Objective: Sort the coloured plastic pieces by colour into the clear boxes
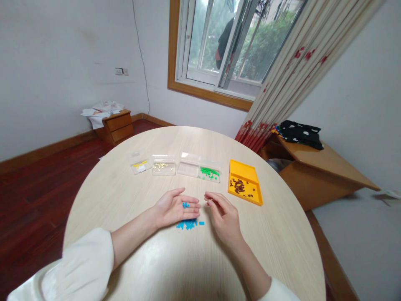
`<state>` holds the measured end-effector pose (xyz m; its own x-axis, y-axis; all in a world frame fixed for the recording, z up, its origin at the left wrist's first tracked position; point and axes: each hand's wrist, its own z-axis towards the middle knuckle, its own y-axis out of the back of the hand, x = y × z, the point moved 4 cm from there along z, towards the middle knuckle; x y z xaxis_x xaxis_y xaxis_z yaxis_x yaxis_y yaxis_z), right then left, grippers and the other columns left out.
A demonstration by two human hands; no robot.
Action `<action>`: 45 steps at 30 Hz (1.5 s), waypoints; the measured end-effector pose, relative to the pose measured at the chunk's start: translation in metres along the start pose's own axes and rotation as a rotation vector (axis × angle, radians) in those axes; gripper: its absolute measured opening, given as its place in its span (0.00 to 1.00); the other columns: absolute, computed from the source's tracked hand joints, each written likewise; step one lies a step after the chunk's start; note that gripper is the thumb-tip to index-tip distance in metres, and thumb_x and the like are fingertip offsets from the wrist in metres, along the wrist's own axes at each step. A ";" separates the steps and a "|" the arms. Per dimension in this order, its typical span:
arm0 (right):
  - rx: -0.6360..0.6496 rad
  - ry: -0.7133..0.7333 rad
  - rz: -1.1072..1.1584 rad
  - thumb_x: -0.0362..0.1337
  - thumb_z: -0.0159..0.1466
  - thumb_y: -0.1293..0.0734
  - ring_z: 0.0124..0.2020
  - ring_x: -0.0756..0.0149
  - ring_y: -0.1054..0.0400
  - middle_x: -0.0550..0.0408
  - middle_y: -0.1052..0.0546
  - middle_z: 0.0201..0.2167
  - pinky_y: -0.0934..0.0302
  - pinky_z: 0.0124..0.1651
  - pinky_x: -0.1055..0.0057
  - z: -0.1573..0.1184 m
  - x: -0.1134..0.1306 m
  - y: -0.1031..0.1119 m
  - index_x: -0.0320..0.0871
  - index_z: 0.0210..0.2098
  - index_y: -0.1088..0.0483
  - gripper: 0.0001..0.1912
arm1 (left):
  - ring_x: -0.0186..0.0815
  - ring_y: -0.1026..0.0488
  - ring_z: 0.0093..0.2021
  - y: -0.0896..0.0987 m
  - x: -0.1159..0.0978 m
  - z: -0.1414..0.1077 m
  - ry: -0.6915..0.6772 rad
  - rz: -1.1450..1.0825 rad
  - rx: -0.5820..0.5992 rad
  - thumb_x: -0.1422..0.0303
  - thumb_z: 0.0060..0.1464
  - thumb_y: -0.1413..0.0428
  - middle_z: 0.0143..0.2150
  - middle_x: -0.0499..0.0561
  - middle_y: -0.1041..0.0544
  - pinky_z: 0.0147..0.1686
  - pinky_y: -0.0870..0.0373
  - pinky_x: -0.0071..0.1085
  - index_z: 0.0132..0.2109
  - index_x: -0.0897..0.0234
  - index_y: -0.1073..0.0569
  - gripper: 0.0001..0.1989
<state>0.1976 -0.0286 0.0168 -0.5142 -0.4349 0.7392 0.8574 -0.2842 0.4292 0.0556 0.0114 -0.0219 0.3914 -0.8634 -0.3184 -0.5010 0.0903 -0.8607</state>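
Note:
Palm up over the table, my left hand (175, 207) has its fingers stretched out and holds a few small blue toy bricks (186, 205) on them. Just below it, a loose pile of small blue bricks (187, 225) lies on the tabletop, partly hidden by the fingers. A flat blue piece (201, 223) sits at the right of that pile. My right hand (224, 215) is close by, its thumb and fingers pressed together and pointing towards the left fingertips. Whatever is in that pinch, if anything, is too small to make out.
Across the round table (150, 259) stand open clear boxes: one with yellow pieces (140, 164), one with cream pieces (161, 167), another with green pieces (209, 172). At the right, an open orange case (244, 169) holds brown pieces (238, 186).

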 end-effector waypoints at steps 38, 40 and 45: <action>0.115 -0.124 -0.005 0.34 0.61 0.41 0.33 0.66 0.30 0.52 0.25 0.32 0.34 0.36 0.70 -0.001 -0.012 -0.005 0.42 0.34 0.29 0.09 | 0.39 0.26 0.28 0.010 -0.010 0.001 -0.112 0.004 -0.223 0.68 0.58 0.60 0.25 0.63 0.27 0.32 0.29 0.34 0.28 0.75 0.30 0.19; 0.070 -0.152 0.082 0.35 0.61 0.40 0.35 0.65 0.28 0.50 0.24 0.35 0.33 0.38 0.68 -0.002 -0.013 -0.005 0.43 0.37 0.28 0.10 | 0.46 0.25 0.35 0.008 -0.006 0.002 -0.043 0.045 -0.150 0.65 0.58 0.59 0.32 0.70 0.25 0.39 0.30 0.39 0.35 0.81 0.29 0.22; 0.185 -0.123 0.186 0.34 0.61 0.40 0.45 0.63 0.29 0.49 0.24 0.45 0.34 0.49 0.63 -0.009 -0.004 -0.014 0.44 0.47 0.30 0.15 | 0.48 0.24 0.39 0.008 -0.002 0.002 0.021 0.070 0.008 0.63 0.58 0.56 0.36 0.72 0.24 0.44 0.33 0.40 0.39 0.84 0.29 0.22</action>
<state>0.1881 -0.0304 0.0031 -0.3507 -0.3548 0.8667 0.9322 -0.0435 0.3594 0.0520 0.0145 -0.0288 0.3398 -0.8649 -0.3695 -0.5206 0.1542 -0.8398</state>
